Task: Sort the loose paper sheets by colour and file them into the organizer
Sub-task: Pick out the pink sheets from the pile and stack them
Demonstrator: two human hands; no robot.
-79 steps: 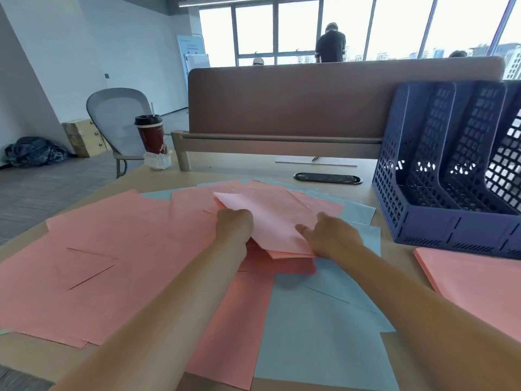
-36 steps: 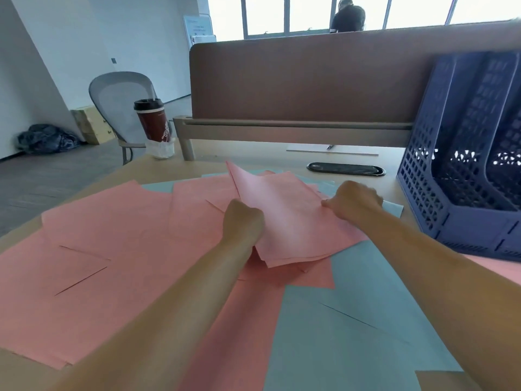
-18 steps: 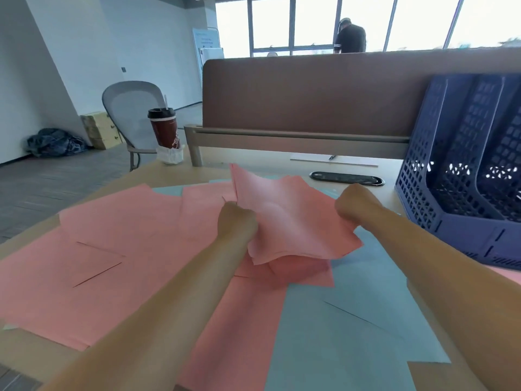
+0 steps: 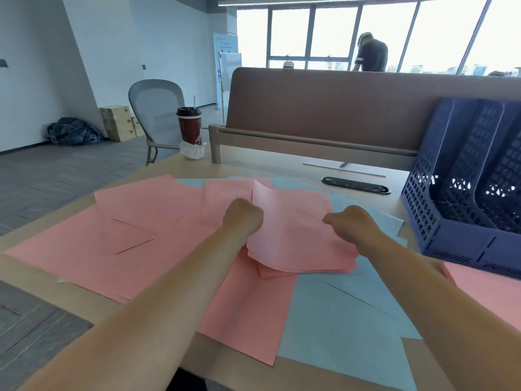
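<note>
pink stack (image 4: 296,235) — left grip (image 4: 243,218), right grip (image 4: 349,224) hold it; cup (image 4: 189,128) lettering blurred

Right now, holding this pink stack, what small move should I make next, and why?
Probably lift the pink stack clear of the blue sheets and tap its edges square. Your left hand grips its left edge, your right hand seems to hold the right edge, and the sheets lie fanned unevenly, which could snag in the organizer.

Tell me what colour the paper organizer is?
The organizer is dark blue with mesh-like holes, seen in the head view.
</note>
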